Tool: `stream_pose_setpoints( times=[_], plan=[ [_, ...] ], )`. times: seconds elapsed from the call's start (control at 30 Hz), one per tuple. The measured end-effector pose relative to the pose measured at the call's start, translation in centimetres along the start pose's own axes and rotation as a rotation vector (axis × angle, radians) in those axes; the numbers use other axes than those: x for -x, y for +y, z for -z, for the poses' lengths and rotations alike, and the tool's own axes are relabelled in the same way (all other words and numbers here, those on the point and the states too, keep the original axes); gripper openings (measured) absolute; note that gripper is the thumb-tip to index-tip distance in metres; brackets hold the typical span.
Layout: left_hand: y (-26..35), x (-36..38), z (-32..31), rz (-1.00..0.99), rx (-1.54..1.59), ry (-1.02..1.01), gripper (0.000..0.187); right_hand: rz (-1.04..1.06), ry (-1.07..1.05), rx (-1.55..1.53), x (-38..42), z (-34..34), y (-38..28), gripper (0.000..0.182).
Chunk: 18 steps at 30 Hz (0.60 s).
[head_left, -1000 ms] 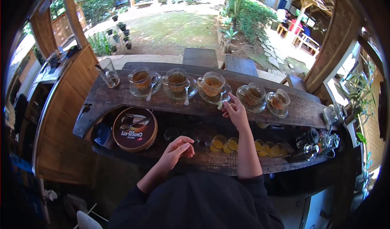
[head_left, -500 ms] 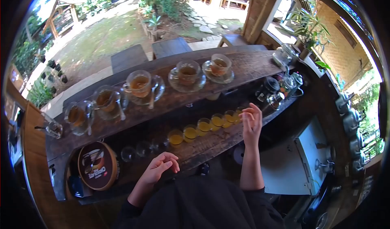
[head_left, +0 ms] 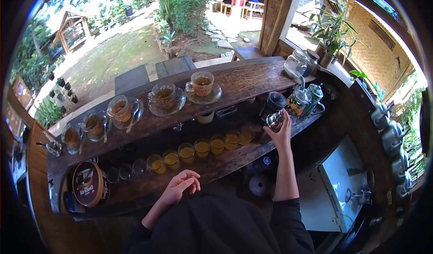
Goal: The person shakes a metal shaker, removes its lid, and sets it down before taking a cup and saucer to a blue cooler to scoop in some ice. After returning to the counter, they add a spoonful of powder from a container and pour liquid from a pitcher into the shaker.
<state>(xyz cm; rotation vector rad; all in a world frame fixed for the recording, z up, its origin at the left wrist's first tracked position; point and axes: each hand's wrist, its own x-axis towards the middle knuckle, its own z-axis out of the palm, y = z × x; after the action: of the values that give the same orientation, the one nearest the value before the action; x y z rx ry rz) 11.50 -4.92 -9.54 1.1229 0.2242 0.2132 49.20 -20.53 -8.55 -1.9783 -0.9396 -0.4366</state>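
My right hand reaches to the lower shelf, its fingers and thumb wrapped round a shiny metal-topped jar. Behind that jar stand a dark-lidded jar and a glass jar with orange flowers. Left of the hand, a row of several glasses of orange-yellow drink runs along the shelf. My left hand hovers in front of the shelf edge, loosely curled and holding nothing.
Along the upper counter stand several glass cups of tea, most on saucers with spoons. A round chocolate tin sits at the lower left beside clear glasses. A white cabinet stands right; kettles hang beyond.
The view has swung to the right. My right hand has moved from above the glasses to the metal-topped jar and closed on it. My left hand stays loosely curled near the shelf edge.
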Motion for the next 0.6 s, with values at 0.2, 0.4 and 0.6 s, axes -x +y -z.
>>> stream_pose_setpoints(
  times=[0.2, 0.4, 0.6],
  plan=[
    [0.0, -2.8, -4.1, -0.021, -0.074, 0.106, 0.02, 0.038, 0.047, -0.166, 0.2, -0.7, 2.1, 0.08],
    [-3.6, -3.4, -6.2, -0.105, -0.077, 0.243, 0.021, 0.005, -0.102, -0.345, -0.7, 0.0, 3.1, 0.075],
    [-2.8, -3.0, -6.5, -0.207, -0.161, 0.379, 0.022, 0.147, -0.256, -0.423, -1.8, 6.4, 2.1, 0.081]
  ],
)
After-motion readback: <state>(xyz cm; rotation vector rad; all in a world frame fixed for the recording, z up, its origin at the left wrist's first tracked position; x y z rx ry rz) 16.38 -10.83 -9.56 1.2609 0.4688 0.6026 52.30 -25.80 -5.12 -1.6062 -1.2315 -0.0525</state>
